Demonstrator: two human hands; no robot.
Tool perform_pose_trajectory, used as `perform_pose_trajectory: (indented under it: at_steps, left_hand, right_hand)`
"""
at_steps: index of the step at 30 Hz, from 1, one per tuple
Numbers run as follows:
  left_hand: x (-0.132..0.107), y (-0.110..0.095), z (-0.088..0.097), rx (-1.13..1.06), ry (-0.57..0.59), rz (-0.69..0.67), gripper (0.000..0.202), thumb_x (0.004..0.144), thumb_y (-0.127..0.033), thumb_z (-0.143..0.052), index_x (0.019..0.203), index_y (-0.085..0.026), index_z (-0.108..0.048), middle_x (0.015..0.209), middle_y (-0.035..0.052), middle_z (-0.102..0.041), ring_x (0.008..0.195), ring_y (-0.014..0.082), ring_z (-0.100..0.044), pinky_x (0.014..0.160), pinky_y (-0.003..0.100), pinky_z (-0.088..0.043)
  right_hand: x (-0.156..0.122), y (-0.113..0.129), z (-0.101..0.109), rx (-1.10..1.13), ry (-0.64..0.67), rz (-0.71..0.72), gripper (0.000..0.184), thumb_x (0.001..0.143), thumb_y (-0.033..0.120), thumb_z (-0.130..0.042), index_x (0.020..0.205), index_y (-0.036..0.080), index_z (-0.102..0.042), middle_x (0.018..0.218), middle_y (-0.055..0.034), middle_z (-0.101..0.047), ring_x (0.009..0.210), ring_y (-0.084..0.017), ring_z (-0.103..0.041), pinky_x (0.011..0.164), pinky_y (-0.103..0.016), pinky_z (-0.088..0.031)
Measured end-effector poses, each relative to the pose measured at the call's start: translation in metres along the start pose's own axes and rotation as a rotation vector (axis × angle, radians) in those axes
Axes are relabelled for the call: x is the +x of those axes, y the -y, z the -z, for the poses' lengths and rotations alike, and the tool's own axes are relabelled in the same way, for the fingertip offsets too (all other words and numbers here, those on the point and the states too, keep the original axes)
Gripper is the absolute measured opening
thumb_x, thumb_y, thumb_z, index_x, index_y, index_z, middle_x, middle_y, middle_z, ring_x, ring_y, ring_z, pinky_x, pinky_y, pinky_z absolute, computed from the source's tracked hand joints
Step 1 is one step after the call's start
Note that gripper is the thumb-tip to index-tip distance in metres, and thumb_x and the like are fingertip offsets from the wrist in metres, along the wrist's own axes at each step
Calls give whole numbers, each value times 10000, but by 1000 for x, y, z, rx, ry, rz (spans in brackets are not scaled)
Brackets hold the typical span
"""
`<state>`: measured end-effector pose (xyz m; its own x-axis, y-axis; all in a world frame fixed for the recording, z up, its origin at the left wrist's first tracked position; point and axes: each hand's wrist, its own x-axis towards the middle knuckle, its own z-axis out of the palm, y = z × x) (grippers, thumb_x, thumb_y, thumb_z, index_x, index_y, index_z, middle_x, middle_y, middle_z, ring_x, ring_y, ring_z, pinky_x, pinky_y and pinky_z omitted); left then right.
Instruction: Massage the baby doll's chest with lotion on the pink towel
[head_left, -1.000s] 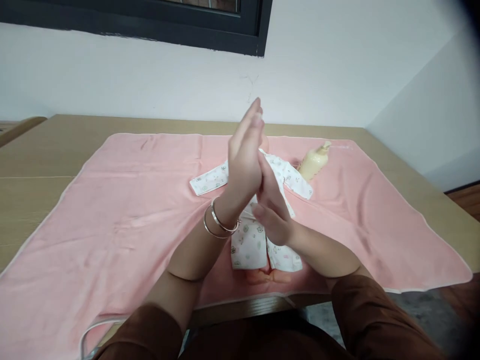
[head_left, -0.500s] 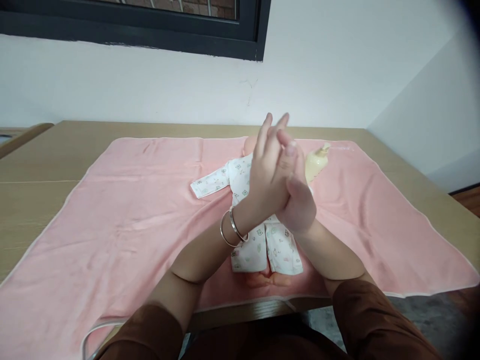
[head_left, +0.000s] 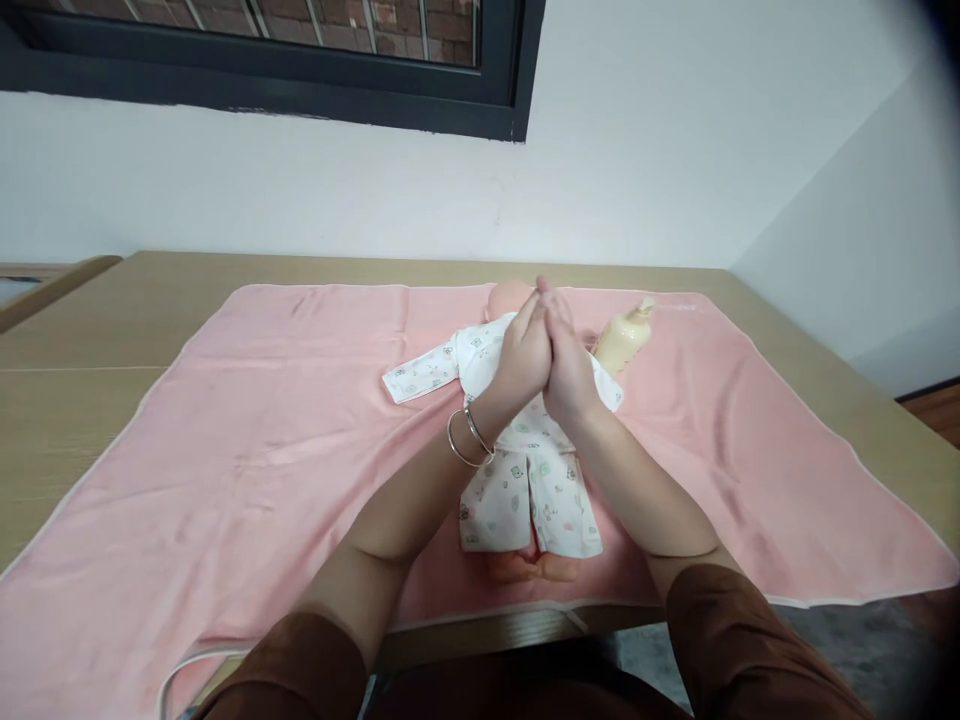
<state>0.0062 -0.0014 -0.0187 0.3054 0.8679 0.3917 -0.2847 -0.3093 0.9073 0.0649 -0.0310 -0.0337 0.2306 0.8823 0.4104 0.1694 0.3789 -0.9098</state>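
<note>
My left hand (head_left: 523, 350) and my right hand (head_left: 568, 365) meet palm to palm, fingers stretched upward, with no object visible between them. Silver bangles (head_left: 471, 440) hang on my left wrist. Below the hands a baby doll (head_left: 510, 297) lies on its back or front, I cannot tell which, its head toward the wall. It wears a white printed top (head_left: 420, 374) and matching trousers (head_left: 495, 505); its bare feet point toward me. My hands hide part of its head and chest. Close to my right hand, a pale yellow pump bottle (head_left: 622, 337) lies tilted beside the doll's arm.
A pink blanket (head_left: 300, 430) with white edging covers much of the wooden table (head_left: 67, 400) and hangs over its front edge. A white wall (head_left: 630, 150) and a dark window frame (head_left: 420, 85) stand behind. A wooden edge (head_left: 67, 285) shows at far left.
My hands have come down and turned from a crossed, overlapping clasp to lying palm against palm. The view has tilted slightly upward. Doll and bottle stay in place.
</note>
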Motion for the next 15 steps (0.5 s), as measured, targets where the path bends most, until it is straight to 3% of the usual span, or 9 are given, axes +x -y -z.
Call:
perform_pose_trajectory:
  at_steps: [3,8,12,15]
  left_hand:
    - [20,14,17,4,-101,71,468,1002,-539,-404,1341,-263,-570,1509,59,-519,1467,263,-416,1247,398,-304]
    - [37,11,43,8,-228,102,472,1018,-543,-349,1320,-272,-589,1539,62,-493,1392,249,-511,1191,390,-382]
    - [45,16,54,105,-298,68,448,1008,-567,-385,1230,-267,-634,1433,69,-594,1363,238,-530,1157,376,-407]
    - [49,33,55,226,-290,48,393,1009,-506,-419,1107,-213,-663,1303,103,-666,1261,247,-592,1111,383,-432]
  right_hand:
    - [-13,4,-10,41,128,0,645,991,536,-392,1591,352,-242,1650,58,-276,1569,-215,-170,1284,-494,-250]
    - [-19,6,-17,74,263,-28,603,993,499,-404,1565,333,-316,1629,33,-346,1525,-188,-305,1246,-423,-341]
    - [3,-28,-15,-84,166,-50,493,990,496,-398,1400,276,-561,1506,-14,-533,1432,-209,-451,1249,-437,-316]
    - [18,-57,-11,-301,198,-32,420,978,413,-406,1208,220,-700,1434,-54,-602,1440,-263,-427,1270,-498,-231]
